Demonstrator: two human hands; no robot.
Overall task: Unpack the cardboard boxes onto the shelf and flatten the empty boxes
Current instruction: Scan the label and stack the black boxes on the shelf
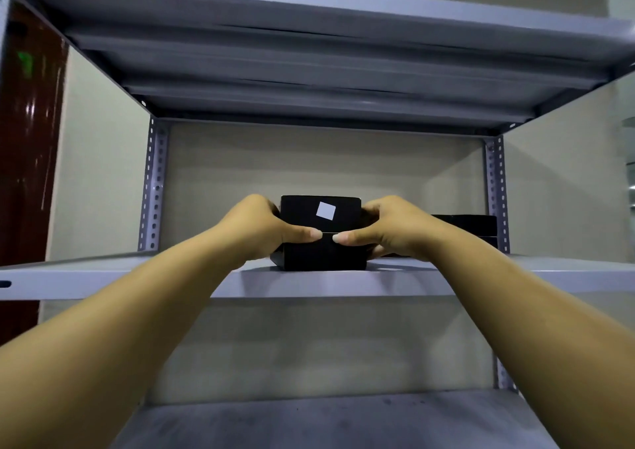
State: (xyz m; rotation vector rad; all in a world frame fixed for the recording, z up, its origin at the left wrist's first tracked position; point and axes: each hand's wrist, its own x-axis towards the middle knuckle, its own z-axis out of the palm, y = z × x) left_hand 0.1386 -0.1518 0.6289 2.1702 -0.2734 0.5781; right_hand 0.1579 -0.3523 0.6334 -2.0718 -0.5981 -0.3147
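Two black boxes (321, 252), one stacked on the other, stand at the front edge of the grey metal shelf (120, 277). The upper box carries a small white square label. My left hand (261, 228) grips the stack's left side, its thumb lying along the seam between the boxes. On the right side my right hand (391, 228) grips the same stack, thumb on the seam too. The thumb tips nearly meet at the middle of the front face. No cardboard box is in view.
More black boxes (470, 227) sit stacked at the back right of the same shelf. A shelf board (309, 53) hangs above and a lower shelf (326, 421) lies below. Perforated uprights (153, 187) stand at the back corners. A dark red door (24, 139) is at left.
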